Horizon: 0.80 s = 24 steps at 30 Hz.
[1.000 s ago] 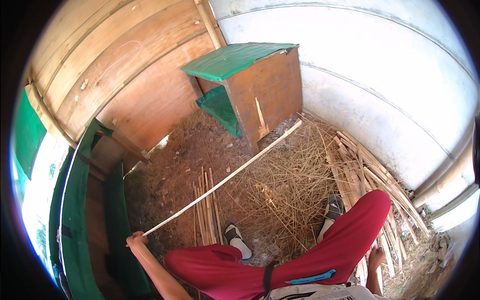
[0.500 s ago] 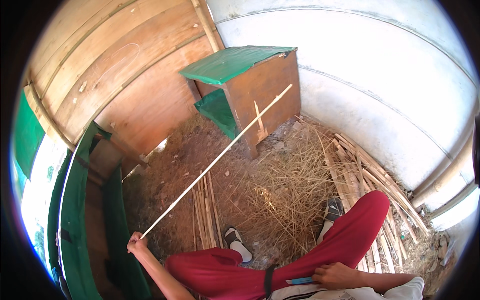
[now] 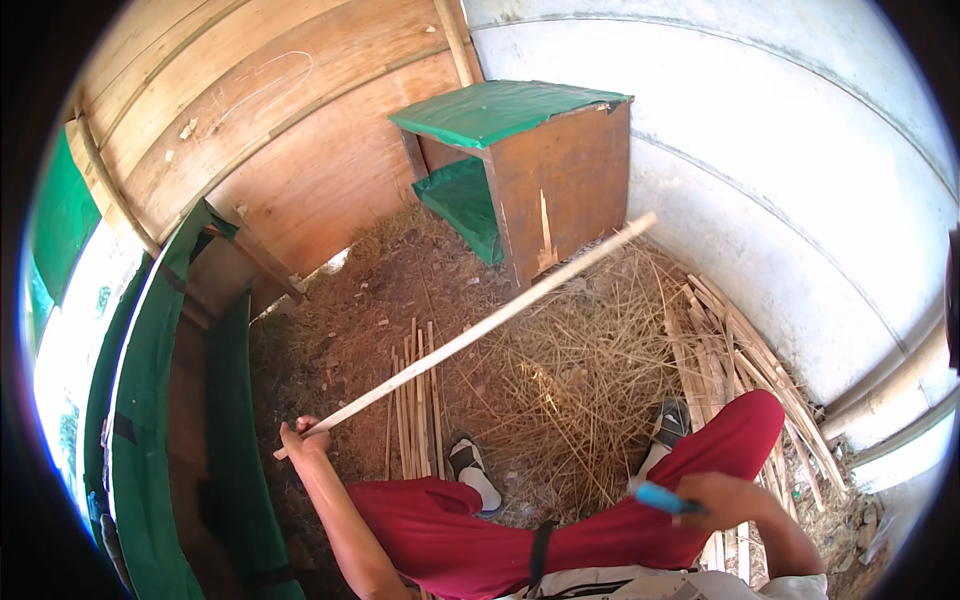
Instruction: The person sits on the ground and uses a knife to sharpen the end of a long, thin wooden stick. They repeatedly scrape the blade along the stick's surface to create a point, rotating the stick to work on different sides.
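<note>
My left hand (image 3: 304,440) is closed around a long pale bamboo strip (image 3: 480,328), close to its near end. The strip slants up and to the right across the view, its far end in the air in front of the white wall. Above my right thigh, my right hand (image 3: 724,500) is closed on a short blue tool (image 3: 662,497) that points left. Motion blurs this tool, so its exact kind does not show. The two hands are well apart.
Thin strips (image 3: 418,400) lie on the floor before my left foot. Cut straw-like shavings (image 3: 570,400) spread over the middle, with a pile of split bamboo (image 3: 715,350) to the right. A green-topped wooden cabinet (image 3: 560,190) stands at the back, a green-covered bench (image 3: 150,440) at left.
The right hand has risen from my lap and moved right, lifting the blue tool. The strip now looks thicker, and its far end has swung right and down.
</note>
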{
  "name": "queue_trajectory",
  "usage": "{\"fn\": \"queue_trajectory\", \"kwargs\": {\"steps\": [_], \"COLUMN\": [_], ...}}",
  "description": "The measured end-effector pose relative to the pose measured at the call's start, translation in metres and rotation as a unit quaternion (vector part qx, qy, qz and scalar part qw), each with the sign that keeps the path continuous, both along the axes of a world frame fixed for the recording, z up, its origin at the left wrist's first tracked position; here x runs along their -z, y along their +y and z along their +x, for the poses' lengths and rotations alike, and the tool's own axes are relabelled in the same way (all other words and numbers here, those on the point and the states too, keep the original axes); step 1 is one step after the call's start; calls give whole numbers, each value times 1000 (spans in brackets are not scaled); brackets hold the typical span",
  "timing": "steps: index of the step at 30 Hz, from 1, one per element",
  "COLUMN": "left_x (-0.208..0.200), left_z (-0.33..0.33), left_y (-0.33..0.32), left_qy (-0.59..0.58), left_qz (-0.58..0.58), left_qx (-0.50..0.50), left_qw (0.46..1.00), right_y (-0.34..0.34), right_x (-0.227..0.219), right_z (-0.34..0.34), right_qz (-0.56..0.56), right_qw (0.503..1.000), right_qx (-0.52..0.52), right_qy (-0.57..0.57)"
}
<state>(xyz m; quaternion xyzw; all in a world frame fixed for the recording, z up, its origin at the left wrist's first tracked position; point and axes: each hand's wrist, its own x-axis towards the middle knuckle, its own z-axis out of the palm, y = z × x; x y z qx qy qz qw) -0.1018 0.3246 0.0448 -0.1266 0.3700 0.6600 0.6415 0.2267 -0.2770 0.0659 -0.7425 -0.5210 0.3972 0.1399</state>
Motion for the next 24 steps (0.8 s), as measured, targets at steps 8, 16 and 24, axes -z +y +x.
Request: {"fn": "queue_trajectory", "kwargs": {"steps": [8, 16, 24], "left_x": [6, 7, 8], "left_z": [80, 145, 121], "left_y": [-48, -97, -116], "left_qy": [-20, 3, 249], "left_qz": [47, 50, 101], "left_qx": [109, 161, 351], "left_qw": [993, 986, 897], "right_y": [103, 177, 183], "right_x": [-31, 35, 61], "right_z": [65, 111, 119], "right_qz": [349, 444, 447], "right_qw": [833, 628, 531], "right_qx": [419, 542, 541], "right_qy": [88, 338, 476]}}
